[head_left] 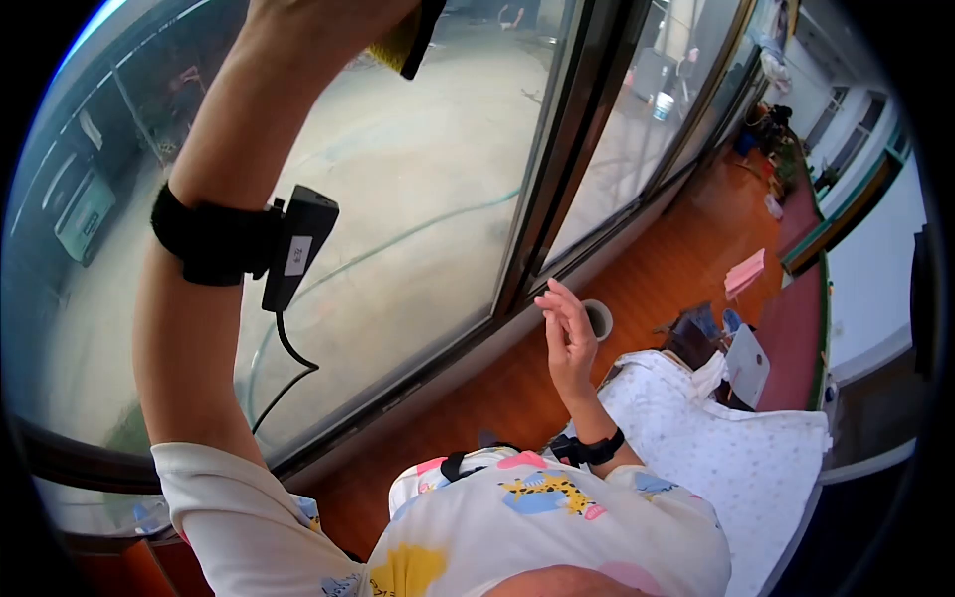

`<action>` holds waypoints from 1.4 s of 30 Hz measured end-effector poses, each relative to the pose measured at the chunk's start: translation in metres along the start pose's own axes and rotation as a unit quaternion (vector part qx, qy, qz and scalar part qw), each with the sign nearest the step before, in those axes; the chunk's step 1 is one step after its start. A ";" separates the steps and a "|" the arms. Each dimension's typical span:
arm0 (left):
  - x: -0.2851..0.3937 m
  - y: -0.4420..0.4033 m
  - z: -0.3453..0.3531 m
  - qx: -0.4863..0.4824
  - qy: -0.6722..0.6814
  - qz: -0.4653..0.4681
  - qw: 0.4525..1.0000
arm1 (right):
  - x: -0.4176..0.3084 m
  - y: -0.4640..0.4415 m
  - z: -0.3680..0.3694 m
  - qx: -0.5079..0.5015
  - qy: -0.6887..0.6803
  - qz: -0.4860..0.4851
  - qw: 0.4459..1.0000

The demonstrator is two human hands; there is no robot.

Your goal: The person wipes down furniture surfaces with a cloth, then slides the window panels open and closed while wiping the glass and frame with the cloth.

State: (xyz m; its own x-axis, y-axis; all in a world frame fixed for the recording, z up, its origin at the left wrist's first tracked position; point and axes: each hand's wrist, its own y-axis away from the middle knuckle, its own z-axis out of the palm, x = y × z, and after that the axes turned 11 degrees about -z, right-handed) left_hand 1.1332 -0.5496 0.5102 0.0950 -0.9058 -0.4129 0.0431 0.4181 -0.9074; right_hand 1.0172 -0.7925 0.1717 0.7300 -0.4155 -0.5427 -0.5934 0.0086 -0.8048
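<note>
My left hand (pixel 323 18) is raised at the top edge of the view, in front of the large glass window pane (pixel 418 169). It grips a cleaning pad (pixel 400 45) with a fuzzy yellow face and a black backing; the fingers and most of the pad are cut off by the frame. Whether the pad touches the glass I cannot tell. My right hand (pixel 569 333) is held up near the window frame's lower edge, fingers loosely bent and partly apart, with nothing in it. A strapped black device (pixel 298 249) with a cable sits on my left forearm.
A dark window frame post (pixel 567 149) divides the panes. Below lies a reddish wooden floor (pixel 686 239). A round grey-white object (pixel 598 319) is behind my right hand. At the right are a white patterned cloth (pixel 706 438), a pink cloth (pixel 745 274) and a dark red surface (pixel 791 328).
</note>
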 end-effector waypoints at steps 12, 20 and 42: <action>0.091 0.133 -0.057 -0.253 0.278 -0.154 0.914 | -0.035 -0.118 0.120 0.061 -0.291 -0.156 0.942; 0.096 0.232 -0.131 -0.385 0.380 -0.211 0.814 | -0.011 -0.059 0.188 0.107 0.046 -0.123 0.985; 0.020 0.336 -0.293 -0.393 0.397 -0.500 0.662 | 0.046 -0.238 0.091 0.100 0.212 -0.325 0.916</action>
State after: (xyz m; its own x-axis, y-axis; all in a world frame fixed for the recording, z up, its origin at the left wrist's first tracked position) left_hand 0.8579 -0.4473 0.1739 -0.1573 -0.5837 0.7966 -0.8706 -0.2988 -0.3908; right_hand 1.2229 -0.7303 0.3166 0.6845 -0.7079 0.1742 0.0242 -0.2167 -0.9759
